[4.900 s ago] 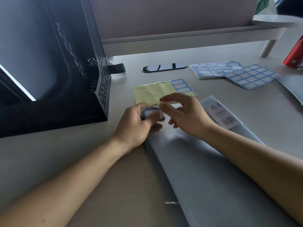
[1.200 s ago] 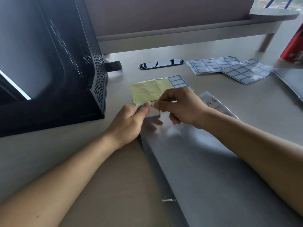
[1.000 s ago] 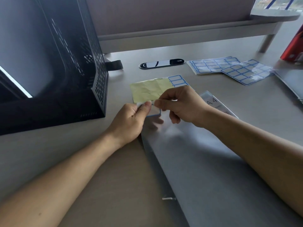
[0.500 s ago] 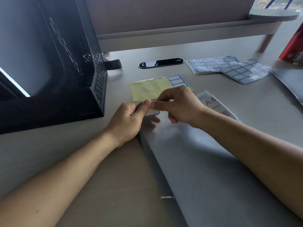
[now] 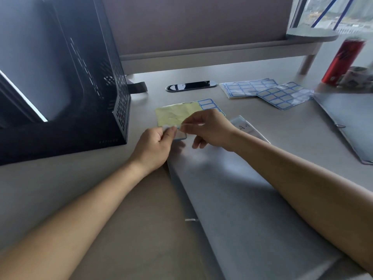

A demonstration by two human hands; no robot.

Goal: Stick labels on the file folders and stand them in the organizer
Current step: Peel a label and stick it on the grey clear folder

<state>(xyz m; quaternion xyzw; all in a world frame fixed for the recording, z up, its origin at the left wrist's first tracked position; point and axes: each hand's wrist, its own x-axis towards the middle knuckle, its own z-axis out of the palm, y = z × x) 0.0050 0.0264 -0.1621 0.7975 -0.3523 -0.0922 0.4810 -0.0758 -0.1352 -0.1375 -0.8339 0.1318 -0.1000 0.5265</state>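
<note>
Head view showed both hands meeting just left of the frame's centre. The left hand [image 5: 155,146] pinched the left edge of a blue-edged label [image 5: 181,136] between thumb and forefinger; the right hand [image 5: 210,130] pinched its upper right edge, the other fingers curled beneath. The label sat at the top left corner of a grey folder [image 5: 242,199] that lay flat on the desk [image 5: 60,188] and ran toward the lower right; whether the label touched the folder could not be told. Just above the hands lay a yellow backing sheet [image 5: 177,114] with a few labels left on its right end. The black mesh organizer [image 5: 84,81] stood at upper left. Two label sheets [image 5: 248,88] overlapped at upper right, with a second folder [image 5: 351,118] and a red can [image 5: 341,61] near the right edge
</note>
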